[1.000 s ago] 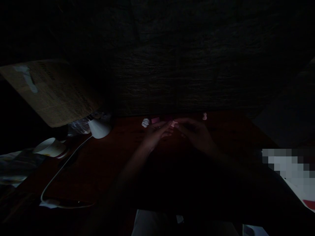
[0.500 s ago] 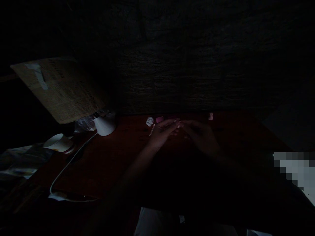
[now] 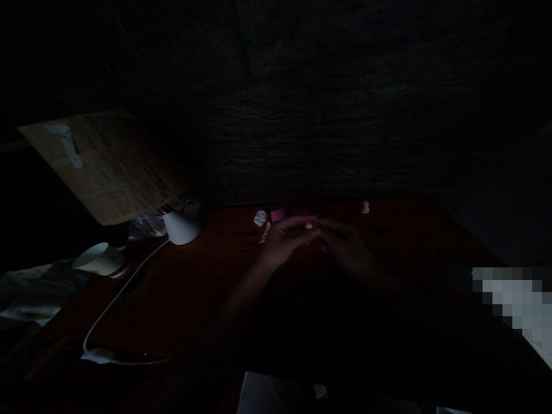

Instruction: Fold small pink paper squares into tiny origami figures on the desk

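Cup, white and leaning, is at nine o'clock from the hands, far apart from them; a cardboard piece is beyond it, toward ten. Next comes a white cone-shaped object at nine o'clock on the dark red tabletop. Nearer to the hands, also around nine, are a crumpled white lump and a pale pink strip, which lies just beside the left hand. A pink square is at ten from this hand.

The left hand is pinching a small pink piece — it sits between thumb and forefinger, at about two o'clock from the palm. The right hand has its fingers bent toward it, so the piece lies at ten o'clock from the right palm. The left hand is nearer. Whether the right fingers hold something, I cannot tell — the light is too weak; the long axis of the piece is also not readable. Farther right, toward two o'clock, another pink piece stands apart.
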`<state>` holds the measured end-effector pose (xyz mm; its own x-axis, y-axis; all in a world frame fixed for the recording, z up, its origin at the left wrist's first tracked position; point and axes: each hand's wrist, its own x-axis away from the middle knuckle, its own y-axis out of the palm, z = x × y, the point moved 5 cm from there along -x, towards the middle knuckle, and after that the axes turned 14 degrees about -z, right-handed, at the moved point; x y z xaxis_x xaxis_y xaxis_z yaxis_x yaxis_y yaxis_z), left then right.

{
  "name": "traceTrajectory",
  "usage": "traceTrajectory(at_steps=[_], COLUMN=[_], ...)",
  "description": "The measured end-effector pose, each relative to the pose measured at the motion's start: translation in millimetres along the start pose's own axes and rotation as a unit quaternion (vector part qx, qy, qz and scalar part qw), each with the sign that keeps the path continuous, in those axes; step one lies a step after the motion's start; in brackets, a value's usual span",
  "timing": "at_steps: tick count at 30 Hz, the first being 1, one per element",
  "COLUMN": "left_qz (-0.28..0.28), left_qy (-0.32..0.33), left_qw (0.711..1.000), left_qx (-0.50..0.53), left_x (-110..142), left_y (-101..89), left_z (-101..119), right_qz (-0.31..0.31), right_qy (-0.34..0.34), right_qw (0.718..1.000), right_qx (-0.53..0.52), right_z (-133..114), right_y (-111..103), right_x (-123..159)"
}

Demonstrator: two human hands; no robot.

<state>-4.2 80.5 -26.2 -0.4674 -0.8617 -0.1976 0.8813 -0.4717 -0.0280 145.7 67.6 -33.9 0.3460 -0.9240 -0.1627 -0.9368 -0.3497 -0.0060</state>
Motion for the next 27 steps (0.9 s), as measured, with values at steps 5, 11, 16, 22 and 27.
traceTrajectory(at_steps=[5, 11, 16, 22, 27], left_qz=[-0.016, 0.024, 0.044, 0.036, 0.027], left_qy=[-0.010, 0.004, 0.007, -0.013, -0.060], left_qw=[0.999, 0.998, 0.999, 0.999, 0.995], left_qx=[-0.038, -0.050, -0.021, 0.024, 0.075], left_x=[0, -1, -2, -2, -1], left_y=[-0.8, -7.1, -8.5, -4.6, -2.1], left_z=[3, 7, 6, 0, -7], right_qz=[-0.002, -0.042, -0.052, -0.068, -0.052], right_qy=[0.010, 0.017, 0.017, -0.011, -0.062], right_qw=[1.000, 0.999, 0.998, 0.998, 0.994], right_qx=[0.005, -0.016, -0.035, 0.002, 0.075], right_z=[-4, -7, -2, -2, -7], right_y=[-1, 4, 7, 3, 3], right_x=[-1, 0, -1, -3, 0])
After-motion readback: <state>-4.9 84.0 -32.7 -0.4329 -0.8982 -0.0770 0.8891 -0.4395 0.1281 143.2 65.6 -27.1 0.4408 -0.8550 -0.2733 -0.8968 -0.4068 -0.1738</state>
